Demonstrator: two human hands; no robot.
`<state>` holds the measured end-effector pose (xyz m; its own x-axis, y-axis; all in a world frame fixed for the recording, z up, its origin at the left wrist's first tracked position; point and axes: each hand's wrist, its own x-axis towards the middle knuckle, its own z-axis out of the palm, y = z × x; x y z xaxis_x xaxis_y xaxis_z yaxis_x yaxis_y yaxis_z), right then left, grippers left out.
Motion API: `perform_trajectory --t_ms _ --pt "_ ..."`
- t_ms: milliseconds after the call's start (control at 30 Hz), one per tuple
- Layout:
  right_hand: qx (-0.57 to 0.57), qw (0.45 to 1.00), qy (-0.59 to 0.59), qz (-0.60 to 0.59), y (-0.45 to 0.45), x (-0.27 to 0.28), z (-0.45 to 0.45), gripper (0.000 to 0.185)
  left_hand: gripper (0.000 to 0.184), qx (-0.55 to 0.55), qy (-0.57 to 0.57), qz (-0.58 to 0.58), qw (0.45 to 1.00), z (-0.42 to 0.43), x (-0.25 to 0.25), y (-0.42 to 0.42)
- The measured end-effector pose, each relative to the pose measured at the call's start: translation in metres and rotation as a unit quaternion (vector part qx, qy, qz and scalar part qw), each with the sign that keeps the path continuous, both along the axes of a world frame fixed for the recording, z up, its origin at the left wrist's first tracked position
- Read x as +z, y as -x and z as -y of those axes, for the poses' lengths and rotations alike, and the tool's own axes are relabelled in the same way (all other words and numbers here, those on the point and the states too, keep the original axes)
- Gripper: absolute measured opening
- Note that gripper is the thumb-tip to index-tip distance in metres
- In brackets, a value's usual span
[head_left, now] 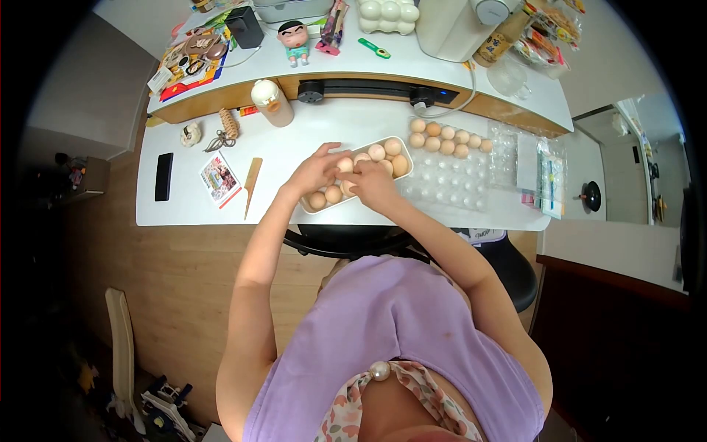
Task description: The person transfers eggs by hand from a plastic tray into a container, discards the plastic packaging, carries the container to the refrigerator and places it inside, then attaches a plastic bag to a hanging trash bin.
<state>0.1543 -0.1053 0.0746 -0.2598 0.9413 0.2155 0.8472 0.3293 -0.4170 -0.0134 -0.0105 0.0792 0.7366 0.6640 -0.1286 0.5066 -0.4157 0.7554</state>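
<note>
A white rectangular container (403, 141) filled with brown eggs sits at the table's front edge, set at a slant. Over its left part, my left hand (315, 172) has its fingers stretched out and apart, touching a pale egg (345, 165). My right hand (375, 186) reaches in from the right, fingers curled over an egg (348, 189) in the middle; they partly hide it. To the right lies a clear plastic egg tray (446, 181), with several eggs (447, 146) in its back rows and bare cups in front.
A tumbler (272, 103) stands behind the container. Leftward lie a comb (252, 187), a printed card (219, 179) and a phone (163, 177). Clear packaging (526, 166) lies right of the tray. A raised shelf (353, 68) runs along the back; a black chair (515, 272) is below.
</note>
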Motion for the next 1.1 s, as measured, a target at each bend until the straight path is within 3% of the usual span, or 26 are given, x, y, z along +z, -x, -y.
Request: perform_trajectory --t_ms 100,133,200,367,467,567,633,800,967,1100 --pt "-0.034 0.993 -0.061 -0.092 -0.039 0.019 0.007 0.031 0.042 0.02 -0.072 0.061 0.995 -0.01 -0.007 0.011" --pt "-0.064 0.989 -0.099 -0.094 -0.064 0.026 0.008 0.03 0.039 0.043 -0.034 0.093 0.994 -0.015 0.001 0.014" --pt "-0.207 0.96 -0.032 -0.188 -0.118 0.042 0.02 0.025 0.035 0.09 -0.038 0.1 0.99 -0.026 0.015 0.012" --pt "-0.401 0.915 -0.024 -0.029 -0.264 0.02 0.056 0.041 0.032 0.007 -0.125 0.143 0.982 -0.031 0.051 -0.055" --pt "-0.414 0.908 0.064 0.026 -0.305 -0.001 0.064 0.053 0.035 -0.095 -0.142 0.161 0.972 -0.017 0.047 -0.132" --pt "-0.362 0.929 0.063 0.036 -0.335 -0.035 0.057 0.057 0.042 -0.18 -0.16 0.15 0.959 0.004 0.021 -0.211" --pt "-0.367 0.926 0.084 0.011 -0.334 -0.033 0.046 0.059 0.033 -0.193 -0.254 0.127 0.939 0.024 0.015 -0.255" --pt "-0.358 0.925 0.122 -0.018 -0.34 -0.052 0.02 0.059 0.033 -0.142 -0.3 -0.007 0.943 0.048 -0.04 -0.328" --pt "-0.309 0.944 0.093 0.072 -0.351 -0.079 0.012 0.054 0.022 -0.126 -0.429 -0.123 0.886 0.054 -0.073 -0.353" --pt "-0.28 0.944 0.108 0.136 -0.355 -0.078 0.006 0.041 0.018 -0.104 -0.459 -0.148 0.87 0.059 -0.088 -0.364"
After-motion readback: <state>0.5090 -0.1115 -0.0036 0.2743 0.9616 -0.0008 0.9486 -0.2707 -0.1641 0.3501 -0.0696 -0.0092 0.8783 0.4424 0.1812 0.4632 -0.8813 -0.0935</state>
